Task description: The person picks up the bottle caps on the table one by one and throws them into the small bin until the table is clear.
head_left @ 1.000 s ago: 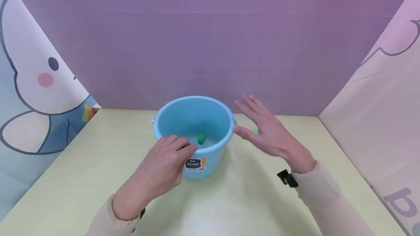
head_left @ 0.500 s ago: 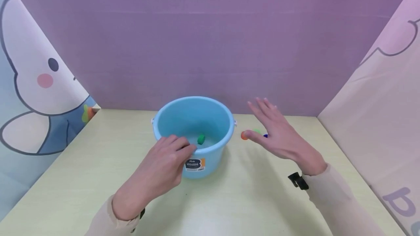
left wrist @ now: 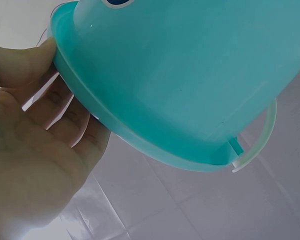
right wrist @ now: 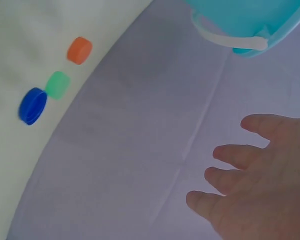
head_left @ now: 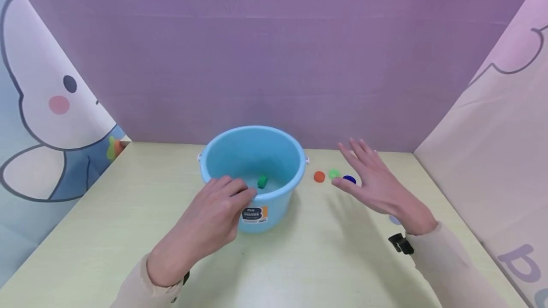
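Note:
A light blue bucket (head_left: 279, 209) stands upright at the back middle of the table. My left hand (head_left: 216, 217) grips its front rim, thumb outside; in the left wrist view the fingers (left wrist: 65, 120) curl over the edge. Inside the bucket lies a small green cap (head_left: 262, 182). To the right of the bucket, my right hand (head_left: 380, 187) hovers with fingers spread and holds nothing. Near its thumb, an orange bottle cap (head_left: 319, 177), a light green cap (right wrist: 58, 85) and a dark blue cap (right wrist: 33, 106) lie in a row.
Partly hidden by the right wrist is a pale blue round piece (head_left: 395, 220) on the table. A purple backdrop (head_left: 274, 61) rises behind the table (head_left: 299, 270), and printed cloth panels flank both sides. The bucket's white handle (right wrist: 232, 40) hangs down its far side.
My right hand has moved right and slightly down, away from the bucket, uncovering the orange, light green and blue caps. My left hand stays on the rim.

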`<state>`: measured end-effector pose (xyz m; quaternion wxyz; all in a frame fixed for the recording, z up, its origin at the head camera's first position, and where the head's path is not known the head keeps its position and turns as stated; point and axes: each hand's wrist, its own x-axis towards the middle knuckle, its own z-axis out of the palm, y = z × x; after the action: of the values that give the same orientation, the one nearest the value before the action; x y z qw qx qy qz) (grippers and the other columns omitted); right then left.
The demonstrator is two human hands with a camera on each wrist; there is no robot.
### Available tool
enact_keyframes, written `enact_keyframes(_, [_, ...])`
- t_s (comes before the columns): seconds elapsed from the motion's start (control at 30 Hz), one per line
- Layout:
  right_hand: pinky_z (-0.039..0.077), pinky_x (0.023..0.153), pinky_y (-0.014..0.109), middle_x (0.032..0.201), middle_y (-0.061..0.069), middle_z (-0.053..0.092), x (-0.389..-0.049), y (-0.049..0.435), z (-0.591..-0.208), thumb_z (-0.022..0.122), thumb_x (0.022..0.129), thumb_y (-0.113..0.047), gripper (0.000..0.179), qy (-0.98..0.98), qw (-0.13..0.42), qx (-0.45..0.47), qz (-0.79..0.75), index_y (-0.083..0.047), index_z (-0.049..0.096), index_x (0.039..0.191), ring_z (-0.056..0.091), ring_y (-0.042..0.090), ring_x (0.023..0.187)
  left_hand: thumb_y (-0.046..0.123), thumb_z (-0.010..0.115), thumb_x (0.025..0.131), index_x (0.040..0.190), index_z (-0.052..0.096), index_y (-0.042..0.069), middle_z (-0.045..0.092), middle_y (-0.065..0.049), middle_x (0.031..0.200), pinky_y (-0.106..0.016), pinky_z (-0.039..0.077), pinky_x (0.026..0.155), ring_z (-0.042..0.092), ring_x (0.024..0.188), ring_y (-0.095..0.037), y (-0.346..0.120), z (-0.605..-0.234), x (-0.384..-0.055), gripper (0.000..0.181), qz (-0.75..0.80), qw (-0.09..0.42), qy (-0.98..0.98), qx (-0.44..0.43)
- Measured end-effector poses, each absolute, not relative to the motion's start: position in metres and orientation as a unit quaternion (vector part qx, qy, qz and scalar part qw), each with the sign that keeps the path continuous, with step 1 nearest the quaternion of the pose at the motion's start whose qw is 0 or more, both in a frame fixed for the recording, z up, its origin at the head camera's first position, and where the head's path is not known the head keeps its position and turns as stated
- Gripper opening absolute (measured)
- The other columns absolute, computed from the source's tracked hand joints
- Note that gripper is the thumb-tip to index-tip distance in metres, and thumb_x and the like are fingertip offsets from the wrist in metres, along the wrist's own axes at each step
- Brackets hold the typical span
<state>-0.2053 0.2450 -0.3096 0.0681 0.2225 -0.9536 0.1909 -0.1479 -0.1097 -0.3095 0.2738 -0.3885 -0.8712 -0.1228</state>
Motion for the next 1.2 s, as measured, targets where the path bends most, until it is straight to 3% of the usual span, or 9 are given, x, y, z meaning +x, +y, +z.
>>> enact_keyframes(0.8, [-0.001,0.116,0.069,0.166,0.028,0.004,-0.192,0.29,-0.349,0.059,0.099,-0.052,0.089,-0.959,0.019,0.167,0.227,-0.007,0.017,0.162,-0.002,0.053,0.15,-0.009,0.076,0.079,0.102,0.073,0.007,0.067,-0.002,0.092,-0.036,0.049,0.074,0.056,0.083,-0.021,-0.108,-0.31,-0.148,0.028,-0.116,0.284,-0.869,-0.389])
enact_keyframes(1.03, [0.012,0.106,0.081,0.167,0.025,0.0,-0.187,0.304,-0.356,0.062,0.096,-0.053,0.095,-0.959,-0.004,0.134,0.248,-0.01,0.012,0.164,-0.004,0.051,0.151,-0.008,0.078,0.079,0.103,0.074,0.007,0.067,-0.002,0.092,-0.036,0.05,0.075,0.056,0.084,-0.021,-0.108,-0.31,-0.148,0.028,-0.116,0.28,-0.872,-0.385])
enact_keyframes(1.2, [0.016,0.105,0.08,0.167,0.024,-0.003,-0.187,0.314,-0.361,0.064,0.095,-0.054,0.098,-0.957,-0.011,0.118,0.263,-0.015,0.005,0.164,0.001,0.052,0.151,-0.007,0.078,0.079,0.103,0.074,0.007,0.068,-0.002,0.093,-0.037,0.05,0.075,0.057,0.084,-0.021,-0.109,-0.309,-0.148,0.028,-0.116,0.278,-0.873,-0.383])
